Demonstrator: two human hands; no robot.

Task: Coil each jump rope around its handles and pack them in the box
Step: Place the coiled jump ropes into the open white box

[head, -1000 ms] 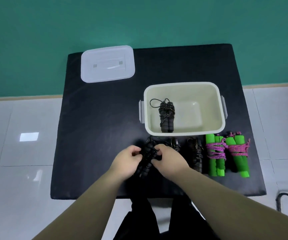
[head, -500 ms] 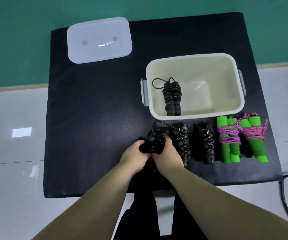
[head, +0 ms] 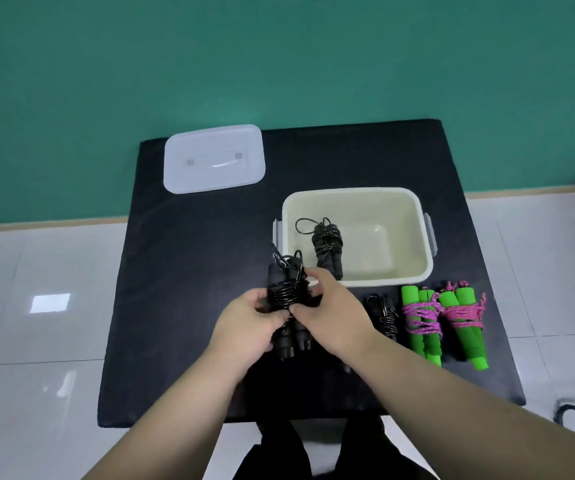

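Now, left hand (head: 244, 323) and right hand (head: 331, 315) pinch a coiled black rope (head: 288, 294) over the mat (head: 192, 271), by the box's (head: 417, 216) near-left corner.
Its long axis runs away from the person, handle butts nearest, loose loops at the far end leaning slightly left. Glossy cord rings two matte cylindrical handles. Another black bundle (head: 327, 247) lies likewise in the rounded cream plastic box; two green, pink-corded pairs (head: 421, 323) lie right.

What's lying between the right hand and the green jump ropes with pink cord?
A coiled black jump rope lies on the black mat there, seen in the head view.
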